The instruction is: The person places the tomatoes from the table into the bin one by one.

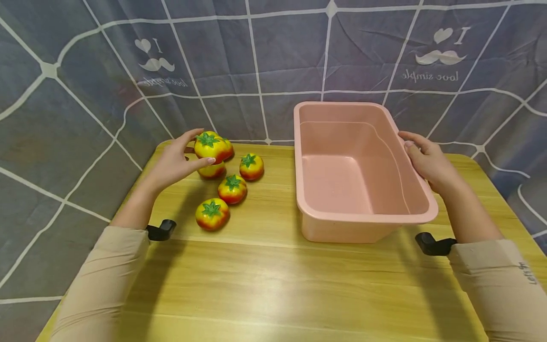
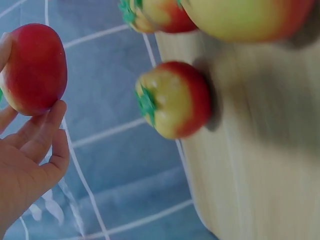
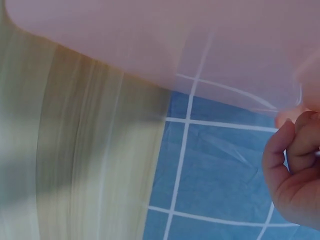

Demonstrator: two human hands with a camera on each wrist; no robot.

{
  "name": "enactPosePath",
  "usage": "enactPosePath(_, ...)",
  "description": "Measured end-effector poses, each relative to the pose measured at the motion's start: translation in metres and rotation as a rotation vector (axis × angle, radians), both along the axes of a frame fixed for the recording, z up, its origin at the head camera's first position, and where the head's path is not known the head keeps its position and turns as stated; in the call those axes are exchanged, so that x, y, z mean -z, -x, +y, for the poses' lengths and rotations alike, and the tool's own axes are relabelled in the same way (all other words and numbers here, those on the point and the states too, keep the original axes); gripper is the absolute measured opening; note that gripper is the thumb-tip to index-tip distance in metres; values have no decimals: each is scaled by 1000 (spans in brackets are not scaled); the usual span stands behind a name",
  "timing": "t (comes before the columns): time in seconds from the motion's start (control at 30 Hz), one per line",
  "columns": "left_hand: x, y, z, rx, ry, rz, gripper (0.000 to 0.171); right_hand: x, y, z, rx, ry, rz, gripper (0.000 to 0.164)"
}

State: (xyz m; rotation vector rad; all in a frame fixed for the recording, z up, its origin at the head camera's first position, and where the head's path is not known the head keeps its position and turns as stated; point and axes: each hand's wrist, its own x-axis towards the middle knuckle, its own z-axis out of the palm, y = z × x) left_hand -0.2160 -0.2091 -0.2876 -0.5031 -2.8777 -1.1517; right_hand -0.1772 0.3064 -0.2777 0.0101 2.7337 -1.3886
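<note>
My left hand (image 1: 171, 164) holds a yellow-and-red tomato (image 1: 208, 146) with a green leafy top, thumb on the near side and fingers on the far side. In the left wrist view this tomato (image 2: 39, 70) is raised off the table, its red underside showing. Several similar tomatoes sit near it, among them one nearest the front (image 1: 212, 214), one in the middle (image 1: 232, 190) and one to the right (image 1: 251, 167). My right hand (image 1: 432, 164) grips the right rim of a pink plastic basin (image 1: 333, 180), thumb on top. The basin's inside holds nothing.
The wooden table (image 1: 256, 285) carries everything. A grey curtain (image 1: 290, 57) with white grid lines hangs behind it and at both sides. Black wrist mounts (image 1: 161, 230) stick out from both sleeves near the tabletop.
</note>
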Motion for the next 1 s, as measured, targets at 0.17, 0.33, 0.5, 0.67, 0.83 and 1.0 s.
enactPosePath(0.17,-3,2,16,38,-21,3,78,0,1,0,-12,1,-11,59)
enactPosePath(0.33,-4,4,32,71,-47,24,78,1,0,0,-10,22,-6,59)
enactPosePath(0.5,-5,5,45,89,-62,25,78,2,-1,0,-9,45,-6,59)
enactPosePath(0.67,-9,8,58,110,-71,36,78,3,-2,-1,1,60,-1,59)
enactPosePath(0.83,-14,10,72,141,-95,54,77,4,-1,-3,2,83,-7,58)
enactPosePath(1.0,-16,10,90,154,-148,52,77,4,0,-3,3,82,-5,58)
